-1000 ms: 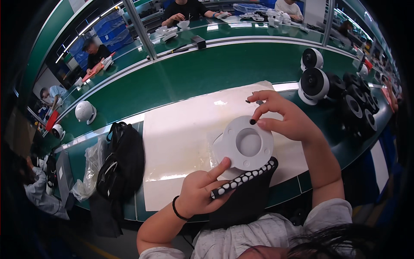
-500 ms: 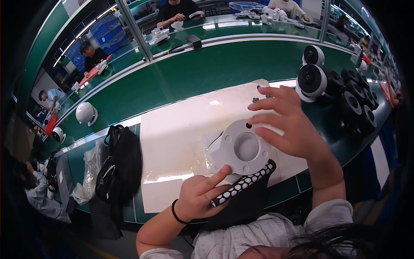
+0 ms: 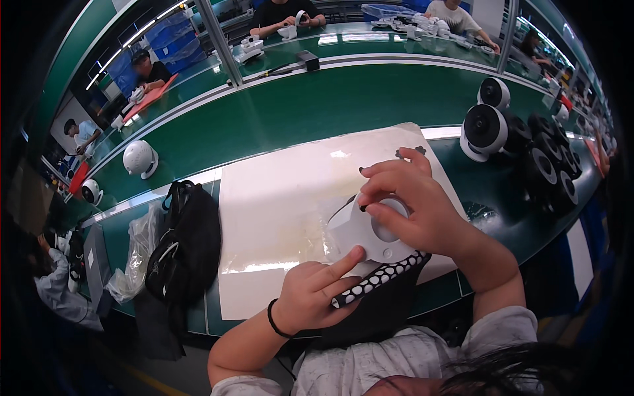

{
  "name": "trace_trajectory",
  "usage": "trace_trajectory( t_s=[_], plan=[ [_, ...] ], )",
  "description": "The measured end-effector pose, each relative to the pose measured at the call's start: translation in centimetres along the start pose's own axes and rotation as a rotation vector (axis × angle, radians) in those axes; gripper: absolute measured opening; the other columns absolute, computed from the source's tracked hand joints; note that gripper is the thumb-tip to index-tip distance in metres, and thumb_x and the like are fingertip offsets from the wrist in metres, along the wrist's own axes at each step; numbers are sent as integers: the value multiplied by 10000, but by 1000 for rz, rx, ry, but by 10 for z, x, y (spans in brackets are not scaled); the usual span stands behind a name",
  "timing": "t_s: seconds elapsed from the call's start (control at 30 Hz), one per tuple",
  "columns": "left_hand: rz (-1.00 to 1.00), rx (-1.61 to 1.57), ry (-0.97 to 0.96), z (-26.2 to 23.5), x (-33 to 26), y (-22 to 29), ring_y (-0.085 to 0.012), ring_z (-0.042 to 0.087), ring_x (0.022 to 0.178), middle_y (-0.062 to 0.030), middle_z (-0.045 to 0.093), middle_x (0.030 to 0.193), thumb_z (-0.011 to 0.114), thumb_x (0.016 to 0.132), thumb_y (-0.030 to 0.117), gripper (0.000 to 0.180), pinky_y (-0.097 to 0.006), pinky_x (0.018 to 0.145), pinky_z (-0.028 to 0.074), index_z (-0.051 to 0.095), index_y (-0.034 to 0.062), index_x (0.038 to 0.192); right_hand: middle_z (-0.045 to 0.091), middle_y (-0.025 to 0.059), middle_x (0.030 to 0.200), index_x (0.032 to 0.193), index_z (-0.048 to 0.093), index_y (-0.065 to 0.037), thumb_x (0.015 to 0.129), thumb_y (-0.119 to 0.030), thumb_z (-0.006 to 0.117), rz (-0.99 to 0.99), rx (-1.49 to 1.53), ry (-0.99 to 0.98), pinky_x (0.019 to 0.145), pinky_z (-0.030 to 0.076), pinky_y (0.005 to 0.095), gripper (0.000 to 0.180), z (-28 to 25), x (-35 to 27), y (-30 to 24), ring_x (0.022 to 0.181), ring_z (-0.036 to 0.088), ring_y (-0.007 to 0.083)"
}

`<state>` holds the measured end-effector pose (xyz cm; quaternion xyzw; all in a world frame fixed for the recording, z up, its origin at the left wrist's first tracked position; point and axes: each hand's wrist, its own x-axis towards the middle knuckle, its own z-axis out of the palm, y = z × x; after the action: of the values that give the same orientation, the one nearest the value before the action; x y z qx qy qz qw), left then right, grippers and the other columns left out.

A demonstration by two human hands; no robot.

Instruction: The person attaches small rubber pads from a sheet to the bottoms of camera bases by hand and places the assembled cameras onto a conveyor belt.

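Observation:
A white round device base (image 3: 343, 232) with a round hollow and small round recesses is tilted over the pale mat. My left hand (image 3: 310, 295) grips its near side, index finger stretched along it. The same hand also holds a black strip with white round spots (image 3: 378, 280) against the base's near edge. My right hand (image 3: 413, 204) is over the base's far side, thumb and a finger closed on a small black round pad (image 3: 363, 208) at its surface. Another black pad (image 3: 361, 170) shows at a raised fingertip. My right hand covers part of the hollow.
The pale mat (image 3: 264, 198) bears small black pieces (image 3: 421, 150). A black bag (image 3: 188, 244) and clear plastic (image 3: 135, 254) lie left. White-and-black cameras (image 3: 485, 129) stand right, beside stacked black round parts (image 3: 541, 162). Another camera (image 3: 140, 158) is far left. People work beyond the rail.
My right hand has moved left and down over the base, its thumb and finger coming together at the black pad. My left hand keeps its hold. The view has shifted slightly.

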<state>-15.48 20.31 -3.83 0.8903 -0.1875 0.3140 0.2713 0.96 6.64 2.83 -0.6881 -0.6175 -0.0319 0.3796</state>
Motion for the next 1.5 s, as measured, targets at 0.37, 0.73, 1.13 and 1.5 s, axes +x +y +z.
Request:
trace_trajectory(
  t_s=[0.37, 0.73, 1.13, 1.5],
  plan=[
    [13, -1, 15, 4, -3, -1, -179, 515, 491, -141, 490, 1232, 666, 521, 89, 327, -267, 473, 421, 584, 55, 835, 577, 19, 1053, 1033, 529, -104, 746, -102, 607, -165, -359, -3, 974, 205, 457, 298, -11, -17, -18, 1032, 528, 186],
    [30, 12, 36, 7, -3, -3, -185, 523, 498, -147, 481, 1240, 667, 519, 71, 322, -266, 464, 414, 578, 64, 828, 421, 81, 1035, 1141, 440, -63, 764, 94, 497, 60, 528, 31, 690, 466, 227, 413, 1, -46, -17, 830, 515, 124],
    [-4, -77, 76, 10, -5, -6, -199, 553, 528, -135, 501, 1222, 650, 519, 55, 273, -258, 489, 423, 596, 49, 787, 561, 29, 923, 1113, 498, -132, 726, 56, 547, -181, 23, 128, 751, 376, 319, 433, 10, -61, -19, 849, 546, 164],
    [-136, -261, 91, 10, -5, -4, -231, 567, 557, -142, 519, 1187, 680, 614, 20, 105, -273, 521, 434, 580, 13, 645, 605, -9, 984, 1080, 512, -129, 635, -35, 685, -293, -100, 131, 852, 280, 367, 487, 11, -59, -35, 989, 550, 173]
  ],
)
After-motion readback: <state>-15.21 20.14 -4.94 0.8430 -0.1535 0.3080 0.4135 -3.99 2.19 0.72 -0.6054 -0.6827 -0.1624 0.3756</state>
